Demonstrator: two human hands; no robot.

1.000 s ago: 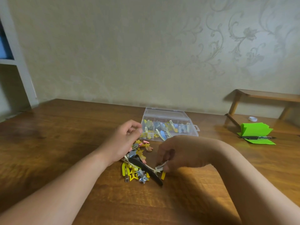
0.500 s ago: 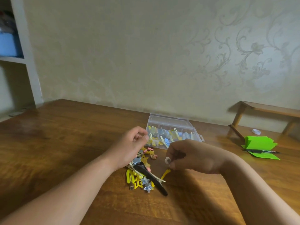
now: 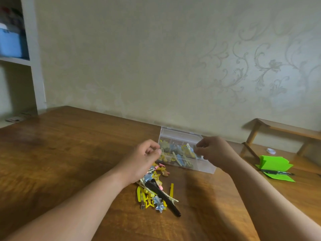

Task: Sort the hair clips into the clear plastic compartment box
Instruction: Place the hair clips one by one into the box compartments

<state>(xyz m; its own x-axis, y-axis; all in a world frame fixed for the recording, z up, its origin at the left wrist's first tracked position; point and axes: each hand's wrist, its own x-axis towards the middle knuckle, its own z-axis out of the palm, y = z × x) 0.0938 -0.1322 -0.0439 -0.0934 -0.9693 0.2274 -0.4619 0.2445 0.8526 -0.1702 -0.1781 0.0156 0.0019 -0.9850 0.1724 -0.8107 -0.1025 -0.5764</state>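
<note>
Wooden table (image 3: pixel 69 153) bears the clear compartment box (image 3: pixel 180 136), with clips in its compartments. Right hand (image 3: pixel 214 151) is over the box's right part, fingertips pinched; any contents cannot be told. Left hand (image 3: pixel 142 160) is at the box's left edge, fingers curled; hold likewise unclear. Unsorted hair clips (image 3: pixel 152 192) lie piled near the box, 1 yellow clip (image 3: pixel 171 189) just beside them.

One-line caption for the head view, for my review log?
Head view: right hand hovers over the clear compartment box, left hand beside it, unsorted hair clips piled on the wooden table.
</note>
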